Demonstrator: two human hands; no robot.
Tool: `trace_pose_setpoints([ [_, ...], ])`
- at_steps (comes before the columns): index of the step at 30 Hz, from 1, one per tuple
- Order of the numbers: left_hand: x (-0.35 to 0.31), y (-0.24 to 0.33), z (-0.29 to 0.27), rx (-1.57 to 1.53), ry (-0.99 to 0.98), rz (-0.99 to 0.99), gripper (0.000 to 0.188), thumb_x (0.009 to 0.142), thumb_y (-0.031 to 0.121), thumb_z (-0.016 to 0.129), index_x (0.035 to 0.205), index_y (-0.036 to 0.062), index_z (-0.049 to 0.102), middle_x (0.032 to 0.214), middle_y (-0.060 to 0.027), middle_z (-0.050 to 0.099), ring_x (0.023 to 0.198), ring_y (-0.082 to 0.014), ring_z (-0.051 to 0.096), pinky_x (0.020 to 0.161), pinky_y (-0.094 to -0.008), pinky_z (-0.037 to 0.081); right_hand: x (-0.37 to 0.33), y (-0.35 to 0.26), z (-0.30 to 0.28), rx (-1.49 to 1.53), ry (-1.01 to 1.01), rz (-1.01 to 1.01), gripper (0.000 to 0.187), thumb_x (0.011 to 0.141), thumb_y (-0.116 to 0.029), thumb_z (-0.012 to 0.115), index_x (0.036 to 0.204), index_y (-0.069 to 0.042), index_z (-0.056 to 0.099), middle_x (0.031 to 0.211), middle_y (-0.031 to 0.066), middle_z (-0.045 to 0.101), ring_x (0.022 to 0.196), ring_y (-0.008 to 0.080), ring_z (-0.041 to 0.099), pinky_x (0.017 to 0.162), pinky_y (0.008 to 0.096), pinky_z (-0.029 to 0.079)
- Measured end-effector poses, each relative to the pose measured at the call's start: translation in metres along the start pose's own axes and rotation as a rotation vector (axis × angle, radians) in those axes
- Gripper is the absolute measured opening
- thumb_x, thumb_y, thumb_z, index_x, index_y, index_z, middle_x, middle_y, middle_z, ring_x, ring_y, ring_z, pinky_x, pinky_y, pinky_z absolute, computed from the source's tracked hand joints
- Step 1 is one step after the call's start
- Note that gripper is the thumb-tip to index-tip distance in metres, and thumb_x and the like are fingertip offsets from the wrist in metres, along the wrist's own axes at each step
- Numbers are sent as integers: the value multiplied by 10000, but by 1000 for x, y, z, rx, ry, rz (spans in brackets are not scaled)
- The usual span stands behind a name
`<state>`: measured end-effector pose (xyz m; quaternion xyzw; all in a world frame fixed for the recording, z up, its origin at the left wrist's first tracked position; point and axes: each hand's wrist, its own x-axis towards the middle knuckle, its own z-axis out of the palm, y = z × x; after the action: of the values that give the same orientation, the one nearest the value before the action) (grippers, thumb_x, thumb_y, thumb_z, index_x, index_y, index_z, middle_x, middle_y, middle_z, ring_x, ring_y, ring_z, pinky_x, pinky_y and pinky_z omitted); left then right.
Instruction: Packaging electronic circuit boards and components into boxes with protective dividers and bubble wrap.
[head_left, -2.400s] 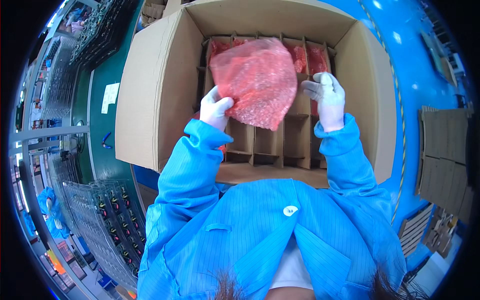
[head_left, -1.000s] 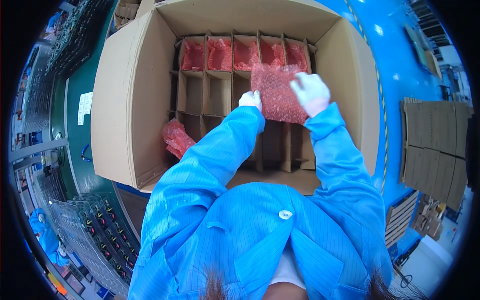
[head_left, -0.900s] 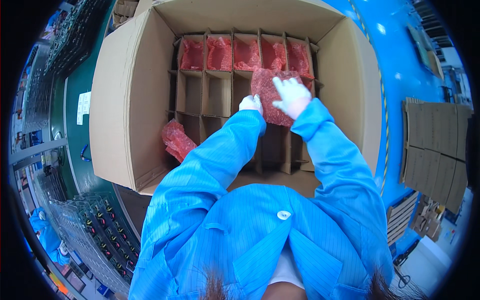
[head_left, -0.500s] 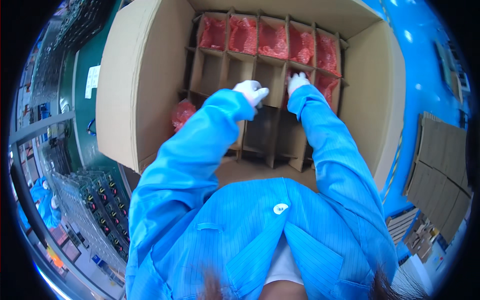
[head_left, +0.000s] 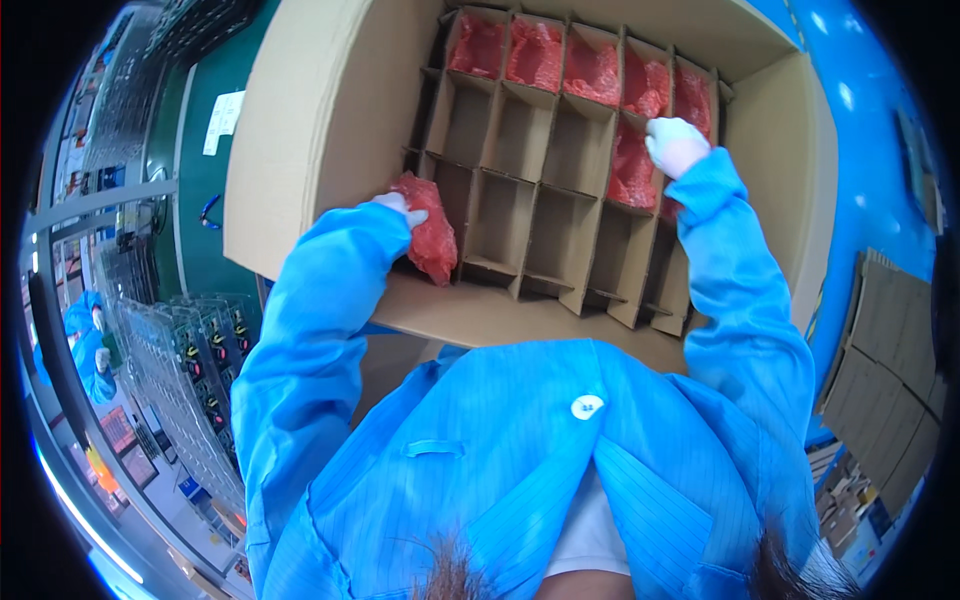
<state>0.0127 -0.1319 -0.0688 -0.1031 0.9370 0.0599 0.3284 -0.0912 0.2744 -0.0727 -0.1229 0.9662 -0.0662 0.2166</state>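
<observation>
In white gloves, both my hands are over a large cardboard box (head_left: 780, 150) fitted with a cardboard divider grid (head_left: 549, 135). My left hand (head_left: 402, 208) is closed on the upper part of a red bubble-wrap bag (head_left: 432, 235), which leans at the near left corner of the grid. At the right side of the grid my right hand (head_left: 676, 146) is closed, its fingers curled at a divider's top edge; what they grip, if anything, is hidden. Just beside it, a red bubble-wrap bag (head_left: 632, 172) sits in a second-row compartment. More red bubble-wrap bags (head_left: 592, 72) line the far row.
The box's left flap (head_left: 290, 140) stands out beside a green surface (head_left: 206, 180). Left of me stand racks of circuit boards (head_left: 180, 350), and a co-worker in blue (head_left: 88, 340) is farther off. Flattened cardboard (head_left: 885, 370) lies at the right on the blue floor (head_left: 850, 190).
My left hand has moved left and taken hold of the red bubble-wrap bag. My right hand has come out of the second-row compartment and shifted right. The view has shifted a little.
</observation>
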Motion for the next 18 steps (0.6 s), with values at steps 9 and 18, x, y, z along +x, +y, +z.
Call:
trace_pose_setpoints([
  [9, -63, 54, -70, -693, 70, 377, 295, 784, 192, 567, 986, -22, 580, 876, -147, 620, 801, -275, 592, 707, -338, 475, -96, -105, -41, 430, 119, -188, 599, 727, -452, 611, 1114, -7, 509, 1055, 187, 556, 943, 296, 555, 834, 363, 433],
  [18, -58, 83, -69, -1812, 14, 409, 306, 796, 130, 550, 1068, -10, 536, 876, -149, 616, 814, -238, 593, 690, -278, 476, -100, -133, -21, 1750, 76, -160, 596, 774, -349, 622, 1172, 53, 432, 1056, 186, 550, 898, 258, 561, 832, 343, 442],
])
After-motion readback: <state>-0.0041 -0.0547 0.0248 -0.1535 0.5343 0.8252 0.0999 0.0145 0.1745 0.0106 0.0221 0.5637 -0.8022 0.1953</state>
